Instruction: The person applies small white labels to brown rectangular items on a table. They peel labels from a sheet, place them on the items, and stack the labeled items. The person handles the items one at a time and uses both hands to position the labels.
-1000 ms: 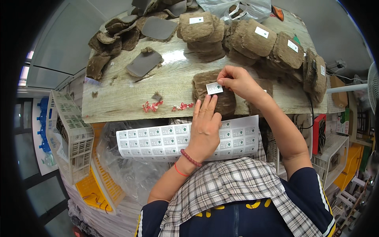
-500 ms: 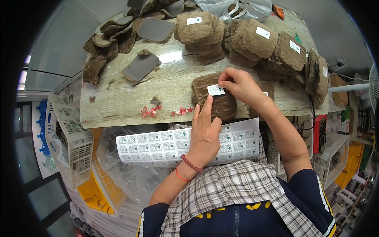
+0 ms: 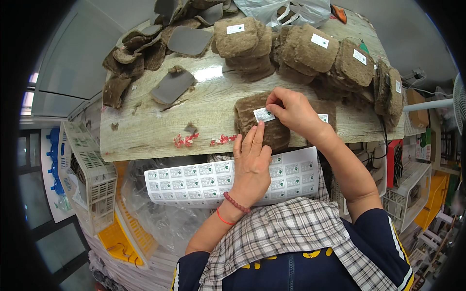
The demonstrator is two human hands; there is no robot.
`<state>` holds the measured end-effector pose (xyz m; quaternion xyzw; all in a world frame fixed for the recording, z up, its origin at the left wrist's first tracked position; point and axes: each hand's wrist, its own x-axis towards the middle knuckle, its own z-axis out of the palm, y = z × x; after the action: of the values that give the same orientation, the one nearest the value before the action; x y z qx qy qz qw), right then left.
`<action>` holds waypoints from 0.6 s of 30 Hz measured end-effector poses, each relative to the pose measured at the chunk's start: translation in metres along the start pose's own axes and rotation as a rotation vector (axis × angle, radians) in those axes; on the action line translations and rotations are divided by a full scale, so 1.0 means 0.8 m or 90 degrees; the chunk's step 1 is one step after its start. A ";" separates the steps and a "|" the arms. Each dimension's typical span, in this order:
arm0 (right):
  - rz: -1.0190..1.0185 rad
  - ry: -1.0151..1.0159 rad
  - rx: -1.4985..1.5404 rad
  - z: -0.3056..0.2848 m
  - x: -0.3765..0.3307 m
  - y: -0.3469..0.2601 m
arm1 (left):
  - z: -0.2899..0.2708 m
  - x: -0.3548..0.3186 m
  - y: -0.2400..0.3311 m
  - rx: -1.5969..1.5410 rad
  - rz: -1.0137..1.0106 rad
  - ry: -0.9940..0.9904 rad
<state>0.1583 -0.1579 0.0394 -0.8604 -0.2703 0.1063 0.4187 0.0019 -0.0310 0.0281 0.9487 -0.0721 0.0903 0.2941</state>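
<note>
A small white label (image 3: 262,115) lies over a fuzzy brown pad (image 3: 277,136) near the table's front edge. My right hand (image 3: 297,112) pinches the label's right corner between thumb and forefinger. With fingers stretched out, my left hand (image 3: 251,169) rests on the pad's near part, its fingertips at the label's lower edge. Below that hand, a curled sheet of printed labels (image 3: 191,183) lies across my lap at the table edge. Beside the pad, partly under my right forearm, is another brown pad (image 3: 324,107) bearing a label.
Stacks of labelled brown pads (image 3: 238,41) curve along the table's (image 3: 145,131) far and right sides. Loose grey-backed pads (image 3: 190,40) pile up at the far left. A plastic bag (image 3: 301,12) lies at the back. Plastic crates (image 3: 90,179) stand to the left.
My left fingers have shifted slightly and still touch the label's lower edge. The right hand keeps its pinch, moved very slightly left. The whole view has shifted a little.
</note>
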 end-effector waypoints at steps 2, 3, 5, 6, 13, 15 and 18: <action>-0.017 0.010 -0.023 0.002 -0.002 0.000 | 0.002 -0.001 0.000 0.010 -0.001 0.000; -0.016 0.013 -0.028 0.003 -0.004 0.000 | 0.002 -0.001 0.001 0.014 -0.001 0.000; -0.017 0.018 -0.037 0.005 -0.009 -0.004 | 0.003 -0.001 0.000 0.021 -0.001 0.001; -0.003 0.021 -0.055 0.006 -0.012 -0.008 | 0.004 -0.001 0.000 0.024 -0.001 0.001; -0.011 0.137 -0.130 0.021 -0.022 -0.009 | 0.006 0.000 0.000 0.029 0.002 0.008; -0.047 0.190 -0.172 0.028 -0.023 -0.002 | 0.009 0.000 0.000 0.033 0.004 0.013; -0.072 0.232 -0.184 0.040 -0.026 0.007 | 0.009 -0.001 0.001 0.037 0.003 0.018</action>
<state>0.1304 -0.1510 0.0138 -0.8998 -0.2505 -0.1145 0.3383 0.0016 -0.0357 0.0227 0.9552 -0.0678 0.1069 0.2675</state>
